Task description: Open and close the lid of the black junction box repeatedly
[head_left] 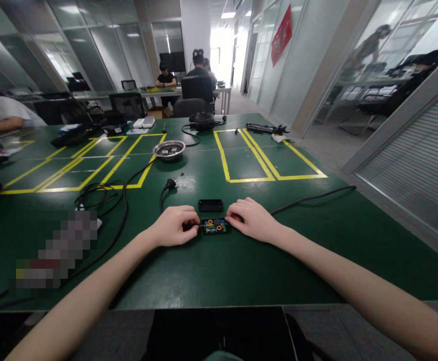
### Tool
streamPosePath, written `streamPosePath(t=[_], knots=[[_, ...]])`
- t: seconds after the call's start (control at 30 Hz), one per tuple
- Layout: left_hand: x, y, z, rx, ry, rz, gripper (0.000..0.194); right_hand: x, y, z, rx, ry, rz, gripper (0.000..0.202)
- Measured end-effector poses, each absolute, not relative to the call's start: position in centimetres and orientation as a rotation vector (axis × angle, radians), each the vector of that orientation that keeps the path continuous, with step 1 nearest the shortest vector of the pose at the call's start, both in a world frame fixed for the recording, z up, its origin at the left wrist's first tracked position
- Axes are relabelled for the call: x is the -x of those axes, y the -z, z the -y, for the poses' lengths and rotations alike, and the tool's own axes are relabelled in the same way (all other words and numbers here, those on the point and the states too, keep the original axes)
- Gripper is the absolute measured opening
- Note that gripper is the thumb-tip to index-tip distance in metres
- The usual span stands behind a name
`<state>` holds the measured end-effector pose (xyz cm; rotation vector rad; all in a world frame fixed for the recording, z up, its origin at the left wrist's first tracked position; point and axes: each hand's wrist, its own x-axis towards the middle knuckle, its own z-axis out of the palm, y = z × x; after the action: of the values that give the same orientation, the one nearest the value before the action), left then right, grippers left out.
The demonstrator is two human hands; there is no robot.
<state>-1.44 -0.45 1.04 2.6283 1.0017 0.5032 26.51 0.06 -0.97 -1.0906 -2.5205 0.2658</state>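
A small black case with a circuit board (215, 226) inside lies open on the green table, its copper-coloured coils facing up. My left hand (177, 225) is closed at the case's left end, fingers curled round the black cable there. At the right end, my right hand (251, 218) pinches the case's edge or the cable that leaves it; the fingertips partly hide which. Just beyond the case rests a black empty cover (210, 205). A black power plug (171, 184) lies behind my left hand, its cable running down toward that hand.
On the green table (219, 281) are a metal bowl (169, 150) with small metal parts, a blurred power strip (59, 250) with looping cables at left, a black cable (312, 198) at right, and a black headset (203, 121) farther back. Several people sit beyond.
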Motion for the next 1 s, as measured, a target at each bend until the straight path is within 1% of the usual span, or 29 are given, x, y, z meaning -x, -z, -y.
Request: streamPosePath(t=[0.07, 0.17, 0.27, 0.33, 0.43, 0.47, 0.57, 0.67, 0.73, 0.8, 0.9, 1.0], knots=[[1.5, -0.7, 0.1, -2.611, -0.619, -1.097, 0.015, -26.3, 1.0, 0.1, 1.105, -0.294, 2.442, 0.012], [1.4, -0.1, -0.5, -2.520, -0.808, -1.291, 0.026, -26.1, 1.1, 0.3, 1.126, -0.353, 2.373, 0.008], [1.2, 0.6, -0.9, -2.503, -0.756, -1.268, 0.033, -26.1, 1.2, 0.2, 1.138, -0.405, 2.354, 0.008], [1.0, 1.0, -1.0, -2.481, -0.713, -1.239, 0.026, -26.2, 1.2, 0.0, 1.127, -0.401, 2.317, 0.009], [0.8, 1.2, -0.9, -2.419, -0.745, -1.204, 0.014, -26.4, 1.5, -0.5, 1.118, -0.409, 2.218, 0.029], [0.7, 1.2, -0.9, -2.394, -0.768, -1.189, 0.012, -26.4, 1.6, -0.7, 1.120, -0.428, 2.186, 0.032], [0.6, 1.0, -0.7, -2.295, -0.835, -1.108, 0.010, -26.5, 2.0, -1.4, 1.108, -0.521, 2.139, 0.025], [0.5, 0.9, -0.6, -2.091, -0.876, -1.015, 0.010, -26.5, 2.2, -1.7, 1.105, -0.709, 2.076, 0.016], [0.4, 0.9, -0.6, -1.923, -0.884, -0.980, 0.012, -26.4, 2.2, -1.7, 1.095, -0.869, 1.981, 0.015], [0.3, 1.0, -0.6, -1.781, -0.878, -0.974, 0.017, -26.3, 2.1, -1.6, 1.057, -1.001, 1.882, 0.018], [0.2, 1.0, -0.5, -1.660, -0.875, -1.003, 0.029, -26.1, 2.0, -1.3, 0.981, -1.117, 1.795, 0.026], [0.1, 0.8, -0.4, -1.640, -0.882, -1.006, 0.038, -26.1, 1.9, -1.1, 0.933, -1.199, 1.756, 0.025]])
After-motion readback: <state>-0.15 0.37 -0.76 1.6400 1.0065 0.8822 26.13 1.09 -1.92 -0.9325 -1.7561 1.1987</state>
